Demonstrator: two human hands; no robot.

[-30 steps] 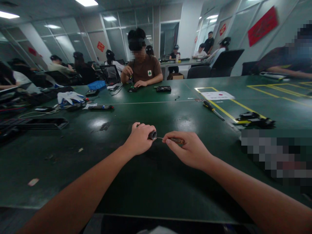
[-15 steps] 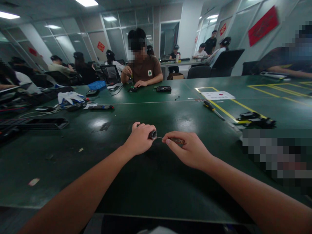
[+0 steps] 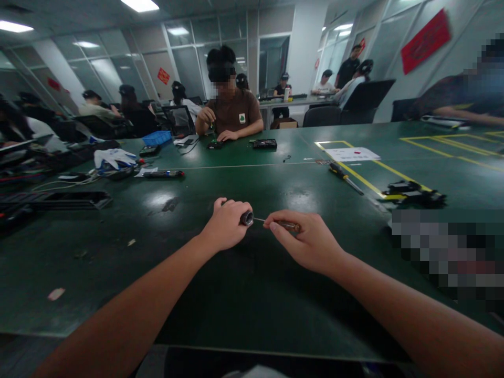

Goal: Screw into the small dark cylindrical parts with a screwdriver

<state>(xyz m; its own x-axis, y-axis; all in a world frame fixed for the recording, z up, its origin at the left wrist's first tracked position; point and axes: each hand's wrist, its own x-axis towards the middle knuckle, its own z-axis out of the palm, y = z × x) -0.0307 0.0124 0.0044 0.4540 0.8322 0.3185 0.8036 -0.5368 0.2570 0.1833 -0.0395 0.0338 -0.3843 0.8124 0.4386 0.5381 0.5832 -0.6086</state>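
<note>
Most of the dark hollow piece (image 3: 246,218) is hidden by the left hand (image 3: 226,227), the slim tool (image 3: 292,227) is partly covered by the right hand (image 3: 305,239), and an object (image 3: 452,257) to that hand's right is blurred.

Tube (image 3: 247,218) in the left grip (image 3: 226,226), screwdriver (image 3: 292,227) to its right in the right grip (image 3: 307,239), bench (image 3: 236,299) beneath, gloves (image 3: 114,156) beyond at left, second screwdriver (image 3: 347,179) beyond at right

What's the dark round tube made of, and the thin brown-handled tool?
The dark round tube: plastic or metal, unclear; mostly dull, its rim faintly shiny. The thin brown-handled tool: its slim, shiny shaft looks metal; its handle, catching light, perhaps glossy plastic.
</note>
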